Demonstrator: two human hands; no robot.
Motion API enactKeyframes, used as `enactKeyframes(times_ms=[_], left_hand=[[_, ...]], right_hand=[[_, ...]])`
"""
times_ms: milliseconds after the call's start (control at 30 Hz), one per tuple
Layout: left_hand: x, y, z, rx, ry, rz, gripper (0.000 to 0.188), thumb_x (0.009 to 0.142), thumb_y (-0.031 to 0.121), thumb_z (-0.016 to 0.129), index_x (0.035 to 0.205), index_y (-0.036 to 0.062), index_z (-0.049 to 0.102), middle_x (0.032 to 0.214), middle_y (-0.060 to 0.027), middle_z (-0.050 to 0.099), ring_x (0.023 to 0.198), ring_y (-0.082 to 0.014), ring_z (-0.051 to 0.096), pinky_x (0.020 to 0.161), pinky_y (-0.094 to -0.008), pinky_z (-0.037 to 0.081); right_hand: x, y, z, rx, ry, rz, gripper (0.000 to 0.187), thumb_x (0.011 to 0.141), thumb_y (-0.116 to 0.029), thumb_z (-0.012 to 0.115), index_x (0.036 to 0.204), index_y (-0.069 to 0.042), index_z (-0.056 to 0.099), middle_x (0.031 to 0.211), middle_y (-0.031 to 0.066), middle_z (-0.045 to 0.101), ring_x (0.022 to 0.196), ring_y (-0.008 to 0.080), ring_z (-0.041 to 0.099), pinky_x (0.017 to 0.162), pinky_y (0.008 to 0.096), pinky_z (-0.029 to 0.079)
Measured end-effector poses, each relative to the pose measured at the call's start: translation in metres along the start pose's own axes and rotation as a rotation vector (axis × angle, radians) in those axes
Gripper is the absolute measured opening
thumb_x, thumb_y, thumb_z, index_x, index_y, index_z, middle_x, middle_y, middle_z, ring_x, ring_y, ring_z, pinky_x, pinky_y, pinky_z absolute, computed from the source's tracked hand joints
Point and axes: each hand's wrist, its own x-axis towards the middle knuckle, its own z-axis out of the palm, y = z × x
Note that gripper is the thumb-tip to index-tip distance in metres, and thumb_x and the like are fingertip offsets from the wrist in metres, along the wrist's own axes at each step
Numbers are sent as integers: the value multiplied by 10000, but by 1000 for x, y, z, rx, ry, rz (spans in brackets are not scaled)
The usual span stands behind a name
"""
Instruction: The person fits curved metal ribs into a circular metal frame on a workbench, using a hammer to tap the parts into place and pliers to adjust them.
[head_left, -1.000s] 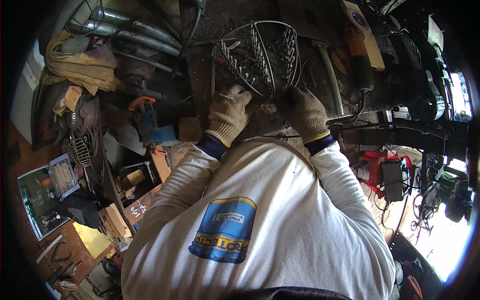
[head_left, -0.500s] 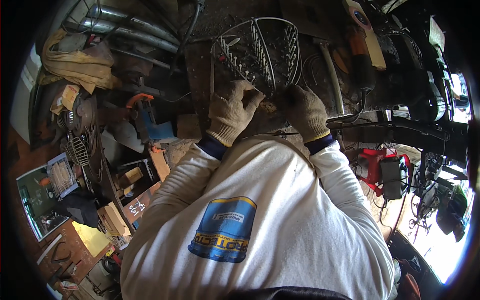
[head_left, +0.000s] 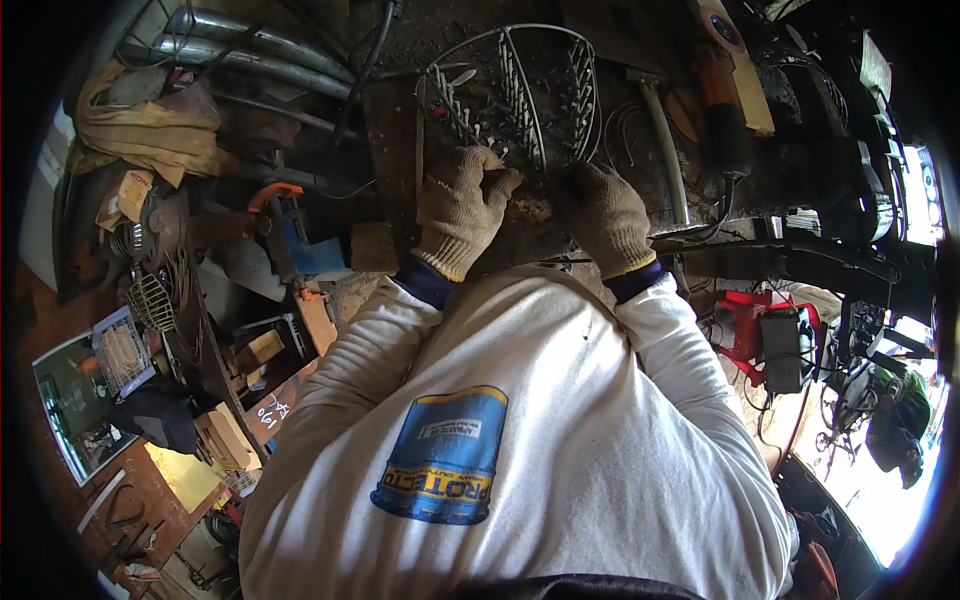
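A spiky, fan-shaped wire frame (head_left: 517, 92) lies on the grimy tabletop (head_left: 392, 150); beside it, the knit-gloved left hand (head_left: 462, 212) is half-curled, the right hand (head_left: 610, 220) bent in shadow. Whether either grips anything, I can't tell.

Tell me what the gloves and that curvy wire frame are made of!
The gloves look like knitted yarn, maybe cotton: matte, tan, with ribbed wrists. The wire frame seems metal, perhaps steel: thin, grey, faintly shiny. Any coating is unclear.
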Motion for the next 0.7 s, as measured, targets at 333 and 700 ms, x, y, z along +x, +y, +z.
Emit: enactKeyframes(times_ms=[333,700], left_hand=[[1,-2,-1,-7,-2,29,284,879,223,832,1009,82,623,957,-90,686,848,-280,685,760,-385,538],[0,-2,0,-3,29,61,276,878,210,829,1017,84,626,957,-96,693,873,-290,689,777,-396,537]], right_hand=[[2,0,-3,194,42,-39,352,955,-411,610,1011,-104,773,978,196,739,967,407,701,835,507,552],[3,-1,-3,140,13,2,389,967,-431,588,1007,-95,779,976,213,736,967,423,697,829,514,551]])
